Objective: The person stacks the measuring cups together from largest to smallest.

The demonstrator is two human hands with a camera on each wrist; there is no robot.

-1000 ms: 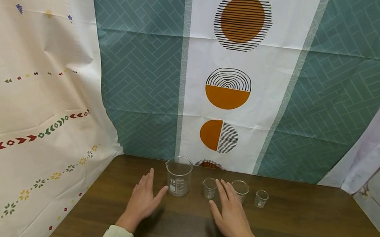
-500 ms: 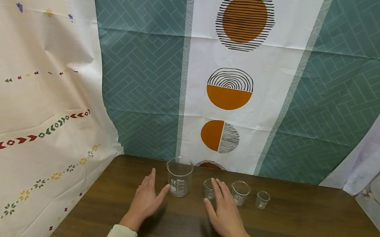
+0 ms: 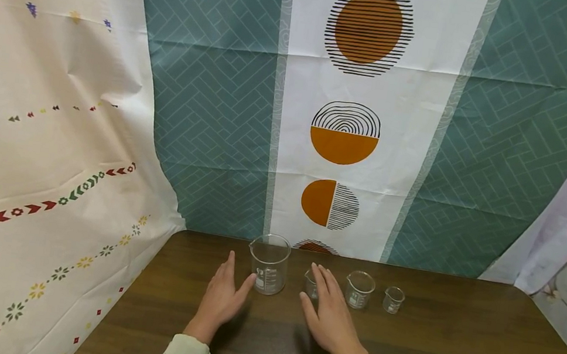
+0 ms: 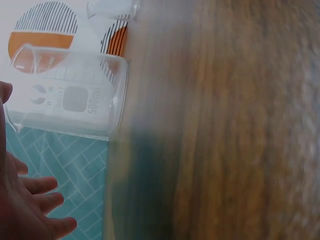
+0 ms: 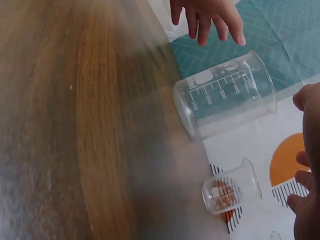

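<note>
A large glass beaker stands upright on the table. Its 500ml print is legible on the beaker in the left wrist view. My left hand hovers to its left with fingers extended and thumb spread, holding nothing. To its right is my right hand, fingers straight and thumb apart, also holding nothing. That hand partly hides a small beaker in the head view; the right wrist view shows this small beaker fully. Right of the hand stand a medium beaker and the smallest beaker.
The brown wooden table extends to the right and in front of the beakers. A teal and white patterned cloth hangs behind its far edge. A cream cloth drapes along the left side.
My right hand has shifted left, uncovering the medium beaker and covering more of the small one. My left hand has moved slightly right. The beakers stay in place on the table.
</note>
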